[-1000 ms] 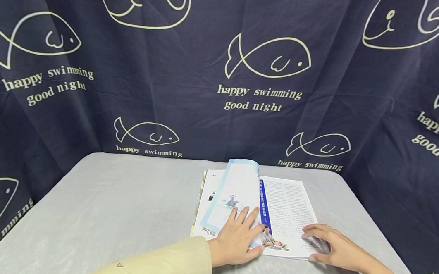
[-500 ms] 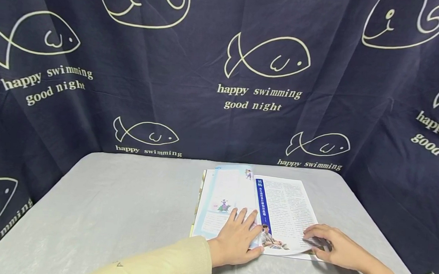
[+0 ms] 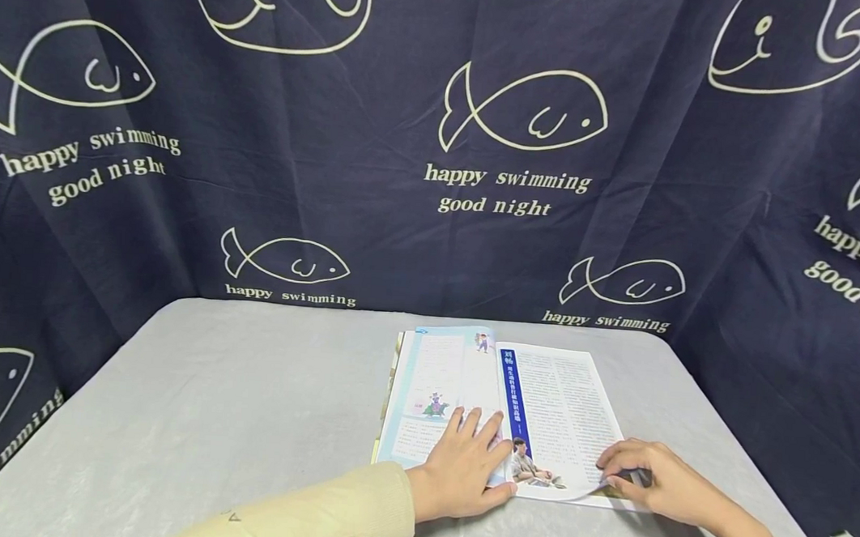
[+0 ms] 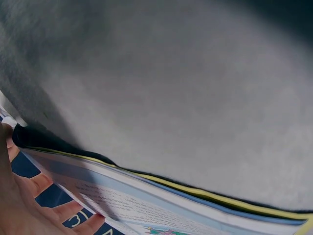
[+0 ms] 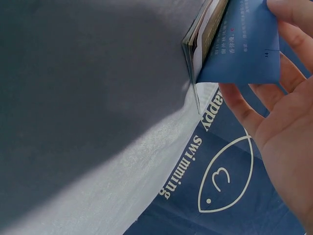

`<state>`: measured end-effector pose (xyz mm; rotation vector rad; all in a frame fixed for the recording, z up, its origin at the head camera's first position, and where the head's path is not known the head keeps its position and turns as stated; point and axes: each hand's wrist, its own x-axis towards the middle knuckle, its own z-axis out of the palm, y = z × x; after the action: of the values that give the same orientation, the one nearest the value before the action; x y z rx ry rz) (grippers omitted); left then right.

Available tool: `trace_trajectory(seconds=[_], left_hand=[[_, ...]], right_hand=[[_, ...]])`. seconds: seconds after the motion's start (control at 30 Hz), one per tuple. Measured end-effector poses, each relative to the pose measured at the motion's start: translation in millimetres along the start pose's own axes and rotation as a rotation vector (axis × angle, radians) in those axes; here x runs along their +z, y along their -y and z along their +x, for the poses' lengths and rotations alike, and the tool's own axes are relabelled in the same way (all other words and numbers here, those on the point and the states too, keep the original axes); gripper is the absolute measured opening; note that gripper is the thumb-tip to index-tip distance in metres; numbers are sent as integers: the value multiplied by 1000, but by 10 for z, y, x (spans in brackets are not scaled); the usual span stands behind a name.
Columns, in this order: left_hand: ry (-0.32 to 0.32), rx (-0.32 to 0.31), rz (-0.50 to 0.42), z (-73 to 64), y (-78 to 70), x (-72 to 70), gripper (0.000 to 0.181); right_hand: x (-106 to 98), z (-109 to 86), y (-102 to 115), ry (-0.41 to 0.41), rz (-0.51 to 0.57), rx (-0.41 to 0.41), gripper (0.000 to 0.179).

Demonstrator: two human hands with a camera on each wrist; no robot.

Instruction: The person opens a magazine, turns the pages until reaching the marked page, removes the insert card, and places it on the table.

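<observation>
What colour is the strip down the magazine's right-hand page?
The strip is deep blue with white lettering, best seen in the head view.

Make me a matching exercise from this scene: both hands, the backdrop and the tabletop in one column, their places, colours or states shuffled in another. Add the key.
1. Left hand
2. Backdrop
3. Right hand
4. Tabletop

A. Pinching a lifted page
B. Grey, beneath the open magazine
C. Resting on the magazine, fingers spread
D. Dark blue, behind the tabletop

Pairs: 1-C, 2-D, 3-A, 4-B
</observation>
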<state>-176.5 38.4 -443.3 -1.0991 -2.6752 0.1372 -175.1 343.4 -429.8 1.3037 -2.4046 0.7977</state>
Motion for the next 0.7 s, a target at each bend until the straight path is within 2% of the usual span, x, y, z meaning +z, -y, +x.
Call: trace_trajectory(seconds=[0.27, 0.7], left_hand=[[-16, 6, -7, 1, 3, -3, 50], [-34, 10, -13, 6, 18, 19, 51]], right_hand=[[-25, 13, 13, 35, 0, 17, 32], [-37, 26, 37, 32, 1, 43, 32]])
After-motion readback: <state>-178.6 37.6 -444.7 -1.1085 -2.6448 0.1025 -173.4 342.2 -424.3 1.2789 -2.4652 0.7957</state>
